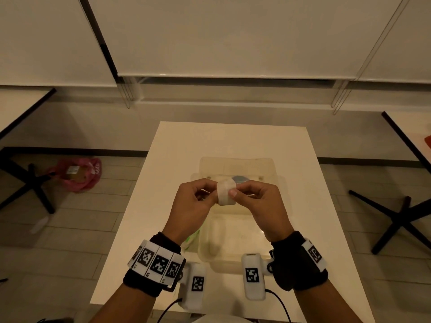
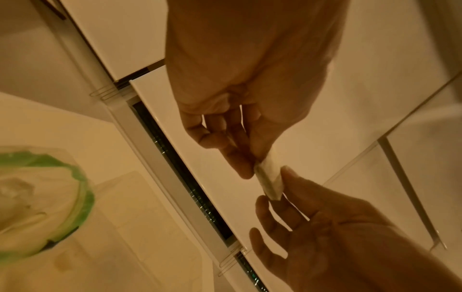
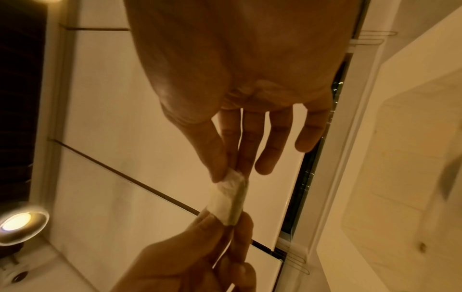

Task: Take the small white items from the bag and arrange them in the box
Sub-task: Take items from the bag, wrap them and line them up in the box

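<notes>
Both hands raised at centre of the head view, above the clear plastic box (image 1: 277, 229) that sits on the white table (image 1: 144, 206). Between them, one small white item (image 1: 225, 191), flat and rounded, held on edge in the air over the far part of the box.

Left hand (image 1: 194, 206): thumb and forefinger pinch the item's left side; other fingers curled loosely behind. Right hand (image 1: 265, 208): thumb and first fingers pinch its right side, thumbnail facing the camera. In the right wrist view the remaining fingers (image 3: 308, 136) of the right hand are stretched out and apart from the item.

Left wrist view: the item appears edge-on, thin, in the middle of the frame, gripped at both ends.

Bag (image 2: 42, 199), clear with a green rim, at lower left of the left wrist view, white contents inside; in the head view only a sliver shows, just beside the box's left wall, behind the left wrist.

Box lid stands open at the far side; something dark and round shows behind the item, too hidden to identify.

Pink bag (image 1: 78, 174) on the floor, left of the frame.
</notes>
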